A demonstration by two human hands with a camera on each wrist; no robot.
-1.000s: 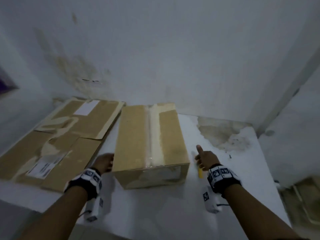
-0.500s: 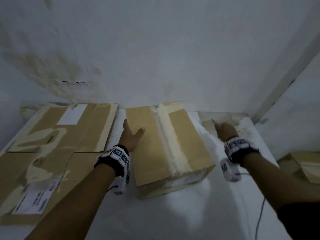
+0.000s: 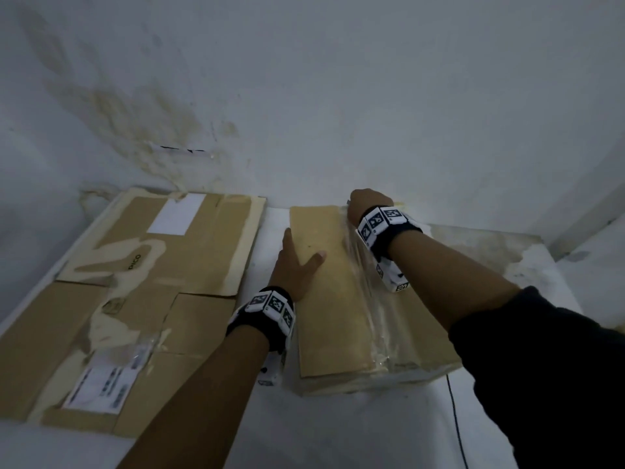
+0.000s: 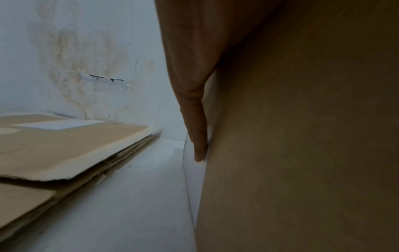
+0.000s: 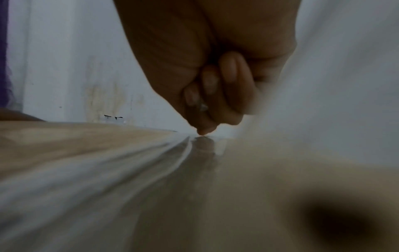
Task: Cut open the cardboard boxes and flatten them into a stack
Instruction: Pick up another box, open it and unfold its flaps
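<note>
A sealed cardboard box (image 3: pixel 334 299) lies lengthwise on the white table (image 3: pixel 372 431), its far end close to the stained wall (image 3: pixel 304 96), with a strip of clear tape (image 3: pixel 368 299) running along its top seam from near to far. The left hand (image 3: pixel 297 265) lies on the box's left edge about halfway along: the thumb rests flat on the top face and the straight fingers (image 4: pixel 197 136) run down the left side wall, pressing it rather than curling round anything. The right hand (image 3: pixel 367 204) is at the far end of the tape seam, fingers (image 5: pixel 233 85) curled into a fist with the tips down on the tape; a small glinting thing shows between them in the right wrist view, too blurred to identify. Left of the box, just apart from it, flattened cardboard sheets (image 3: pixel 135 289) lie stacked on the table, bearing white labels (image 3: pixel 176 218).
</note>
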